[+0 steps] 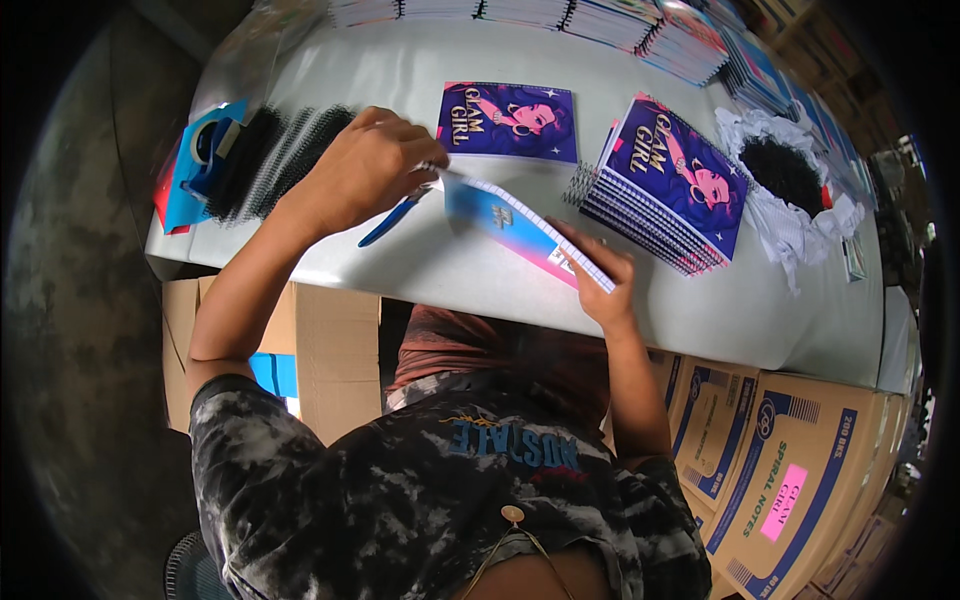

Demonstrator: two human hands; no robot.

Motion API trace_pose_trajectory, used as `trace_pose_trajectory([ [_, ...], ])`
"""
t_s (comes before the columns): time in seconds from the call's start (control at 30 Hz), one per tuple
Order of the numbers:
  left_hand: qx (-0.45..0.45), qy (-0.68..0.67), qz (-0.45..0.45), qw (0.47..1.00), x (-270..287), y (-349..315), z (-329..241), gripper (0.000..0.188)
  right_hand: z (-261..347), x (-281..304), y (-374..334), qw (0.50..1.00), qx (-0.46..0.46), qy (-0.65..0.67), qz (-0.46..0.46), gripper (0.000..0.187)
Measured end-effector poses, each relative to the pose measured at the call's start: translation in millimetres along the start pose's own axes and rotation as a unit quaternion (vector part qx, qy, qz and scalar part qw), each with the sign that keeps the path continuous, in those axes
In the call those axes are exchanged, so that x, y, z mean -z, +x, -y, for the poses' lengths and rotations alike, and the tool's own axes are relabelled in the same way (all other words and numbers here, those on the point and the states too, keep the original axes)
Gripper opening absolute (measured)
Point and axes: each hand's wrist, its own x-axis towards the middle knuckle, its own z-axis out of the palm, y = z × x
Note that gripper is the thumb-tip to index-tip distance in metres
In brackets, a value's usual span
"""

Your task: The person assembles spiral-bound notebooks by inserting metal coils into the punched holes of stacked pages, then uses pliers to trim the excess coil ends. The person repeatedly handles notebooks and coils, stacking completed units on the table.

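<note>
Plainly, the right hand point(608, 284) grips one end of a blue-and-pink notebook point(492, 216), which is tilted above the pale table point(330, 265). The left hand point(372, 163) curls at the opposite end; whether it pinches anything cannot be told. A blue-handled tool point(388, 222) shows nearby.

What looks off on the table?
The tangled black clump on crumpled white material, at the right of the table: a loose heap, unlike the stacked purple-covered spiral notebooks. Can't tell whether it's waste.
</note>
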Motion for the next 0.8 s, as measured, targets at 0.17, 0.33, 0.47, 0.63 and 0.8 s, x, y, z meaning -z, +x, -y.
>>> trace_pose_trajectory([
  [0.17, 0.045, 0.125, -0.274, 0.953, -23.5, 0.0, -15.5, 0.074, 2.9, -4.8, -8.4, 0.999, 0.016, -0.020, -0.020, 0.036],
  [0.33, -0.086, 0.304, -0.219, 0.923, -111.3, -45.3, -17.0, 0.106, 9.4, -16.7, -14.5, 0.996, 0.063, -0.049, -0.040, 0.032],
  [0.47, 0.039, 0.172, -0.408, 0.896, -116.0, -34.7, 33.7, 0.116, 18.7, -28.1, -14.0, 0.991, 0.122, -0.042, -0.016, 0.034],
  [0.63, -0.111, 0.159, -0.411, 0.891, -94.9, -14.6, 2.3, 0.110, 12.8, -19.2, -13.8, 0.991, 0.125, -0.048, -0.029, 0.033],
  [0.8, -0.024, 0.074, -0.365, 0.928, -133.4, -41.8, -16.8, 0.112, 13.1, -24.1, -12.9, 0.990, 0.131, -0.038, -0.023, 0.034],
])
